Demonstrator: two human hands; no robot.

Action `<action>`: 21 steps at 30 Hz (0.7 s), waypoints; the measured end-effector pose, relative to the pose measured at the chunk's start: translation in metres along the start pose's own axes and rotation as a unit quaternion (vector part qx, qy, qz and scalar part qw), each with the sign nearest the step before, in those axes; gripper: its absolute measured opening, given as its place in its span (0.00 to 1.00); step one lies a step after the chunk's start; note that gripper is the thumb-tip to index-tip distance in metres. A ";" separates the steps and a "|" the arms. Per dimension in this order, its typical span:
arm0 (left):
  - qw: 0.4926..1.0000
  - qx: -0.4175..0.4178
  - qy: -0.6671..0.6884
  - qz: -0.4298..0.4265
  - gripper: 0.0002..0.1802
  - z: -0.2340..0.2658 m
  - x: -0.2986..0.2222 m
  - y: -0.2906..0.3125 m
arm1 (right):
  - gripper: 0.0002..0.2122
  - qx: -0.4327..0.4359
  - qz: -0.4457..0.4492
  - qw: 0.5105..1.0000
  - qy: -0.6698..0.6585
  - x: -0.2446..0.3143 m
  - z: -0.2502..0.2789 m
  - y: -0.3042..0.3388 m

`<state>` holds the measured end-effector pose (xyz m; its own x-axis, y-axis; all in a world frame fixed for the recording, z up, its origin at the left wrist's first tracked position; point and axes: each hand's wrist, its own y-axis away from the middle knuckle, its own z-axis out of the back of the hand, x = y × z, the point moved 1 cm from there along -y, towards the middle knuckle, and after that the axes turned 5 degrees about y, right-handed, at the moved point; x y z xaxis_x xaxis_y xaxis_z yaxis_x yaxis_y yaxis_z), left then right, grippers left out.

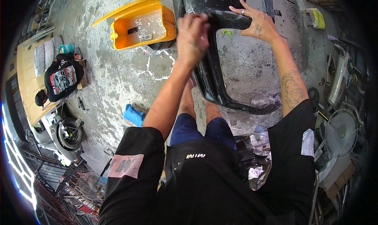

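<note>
A glossy black carbon-fibre body part point(214, 73), with weave showing and light smears, stands in front of me. My left hand point(193, 39) is at its upper bar, left of centre. Its fingers are curled and partly blurred, and whatever they hold is hidden. My right hand point(258, 25), with a ring on one finger, grips the right end of that bar. Its thumb is below the edge and its fingers stretch over the top. Left of the part sits a yellow container point(169, 26), cut open, with cloudy liquid inside.
Wet, stained concrete floor point(118, 81) spreads around me. A blue cloth-like item point(134, 115) lies near my left arm. At far left a person point(63, 77) in black is beside a wooden board point(28, 81) and a motorcycle wheel point(70, 133). A fan point(341, 132) and clutter line the right.
</note>
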<state>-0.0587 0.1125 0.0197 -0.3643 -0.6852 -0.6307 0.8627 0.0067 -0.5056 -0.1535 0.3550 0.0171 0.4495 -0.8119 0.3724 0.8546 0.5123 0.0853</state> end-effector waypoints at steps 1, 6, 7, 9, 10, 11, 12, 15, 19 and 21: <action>1.000 -0.005 0.002 -0.025 0.20 0.003 0.003 -0.007 | 0.43 0.000 -0.006 1.000 0.004 -0.004 0.001 0.001; 0.968 0.196 0.045 -0.151 0.22 0.023 0.007 -0.010 | 0.42 -0.005 0.004 1.000 0.009 -0.004 0.002 0.004; 0.951 0.241 0.012 -0.195 0.22 0.021 0.014 -0.017 | 0.42 -0.008 0.002 1.000 0.005 0.001 0.008 -0.002; 0.915 0.282 -0.012 -0.288 0.23 0.002 0.013 -0.046 | 0.41 0.026 0.014 0.999 -0.020 0.005 0.020 -0.006; 0.870 0.313 -0.034 -0.380 0.25 -0.007 0.006 -0.058 | 0.41 0.026 0.006 0.999 -0.023 0.001 0.021 -0.004; 0.853 0.344 -0.064 -0.387 0.28 -0.009 0.002 -0.061 | 0.41 0.027 0.020 0.999 -0.022 -0.002 0.021 -0.002; 0.850 0.348 -0.056 -0.391 0.28 -0.007 0.003 -0.063 | 0.41 0.028 0.033 0.999 -0.020 -0.009 0.024 0.002; 0.807 0.416 -0.096 -0.408 0.30 0.021 0.019 -0.079 | 0.39 0.032 0.080 0.995 -0.054 -0.013 0.034 0.006; 0.783 0.386 -0.057 -0.484 0.31 -0.036 -0.014 -0.084 | 0.36 -0.021 0.114 0.990 -0.074 -0.037 0.017 0.018; 0.790 0.412 -0.060 -0.450 0.31 -0.032 -0.012 -0.075 | 0.34 -0.071 0.112 0.990 -0.041 -0.043 0.009 0.021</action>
<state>-0.1305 0.1433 0.0460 -0.9672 -0.2065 -0.1481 0.2262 -0.9652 -0.1312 -0.1574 0.4036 0.0112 0.6136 -0.6545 0.4418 0.7670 0.6270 -0.1363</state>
